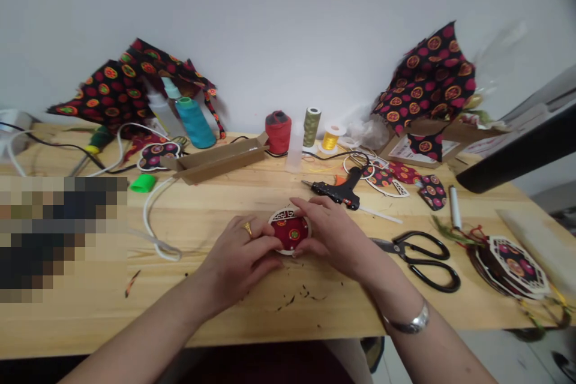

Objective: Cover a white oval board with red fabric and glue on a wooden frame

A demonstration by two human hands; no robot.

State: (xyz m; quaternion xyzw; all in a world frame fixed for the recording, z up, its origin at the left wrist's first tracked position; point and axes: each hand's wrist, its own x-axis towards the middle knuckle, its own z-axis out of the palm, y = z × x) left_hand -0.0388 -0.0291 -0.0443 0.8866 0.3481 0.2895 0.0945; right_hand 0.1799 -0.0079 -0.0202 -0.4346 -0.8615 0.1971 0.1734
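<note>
Between my two hands, just above or on the wooden table, is a round ornament (pixel 291 233) with a pale rim, a cut-out lattice at its top and dark red patterned fabric inside. My left hand (pixel 245 249) grips its left edge, fingers closed and a ring on one finger. Around the right edge curl the thumb and fingers of my right hand (pixel 330 229). A black glue gun (pixel 335 192) lies just beyond the right hand, with a glue stick (pixel 380 215) beside it. Black-handled scissors (pixel 420 258) rest to the right, partly behind my forearm.
Thread spools in teal (pixel 195 123), red (pixel 278 132), green (pixel 311 127) and yellow (pixel 332 139) stand at the back. A long cardboard tray (pixel 220 162) lies nearby. Finished fabric ornaments (pixel 517 264) are stacked at right. A white cable (pixel 147 216) loops on the left.
</note>
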